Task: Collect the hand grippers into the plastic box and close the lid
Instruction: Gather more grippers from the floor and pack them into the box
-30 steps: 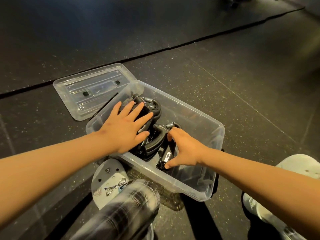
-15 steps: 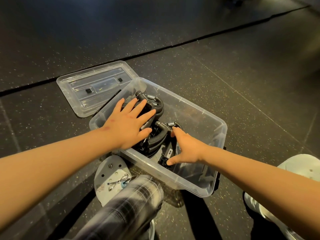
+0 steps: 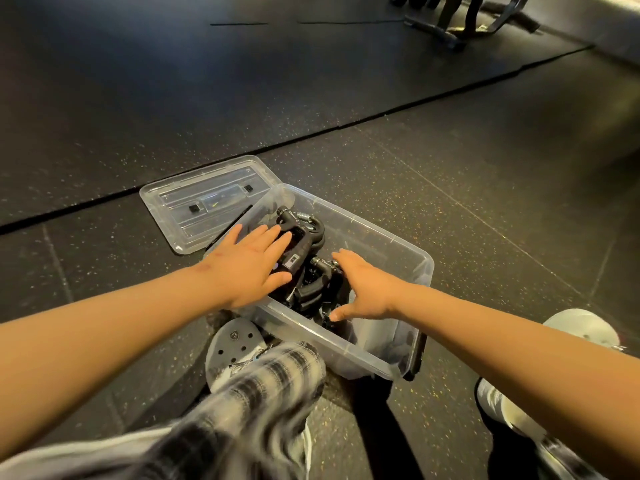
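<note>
A clear plastic box stands on the dark floor in front of me, holding several black hand grippers with metal springs, piled at its left end. My left hand lies flat on top of the pile, fingers straight. My right hand reaches into the box from the right, its fingers spread over the right side of the pile and thumb pointing down. The clear lid lies flat on the floor behind the box's left corner.
My knee in plaid trousers and a grey shoe are just in front of the box. Another shoe is at the right. Black metal equipment legs stand far back right. Rubber floor mats surround everything.
The camera has lifted and shows more floor behind. Both hands stay on the pile; the left hand's fingers have slid slightly left on the top gripper.
</note>
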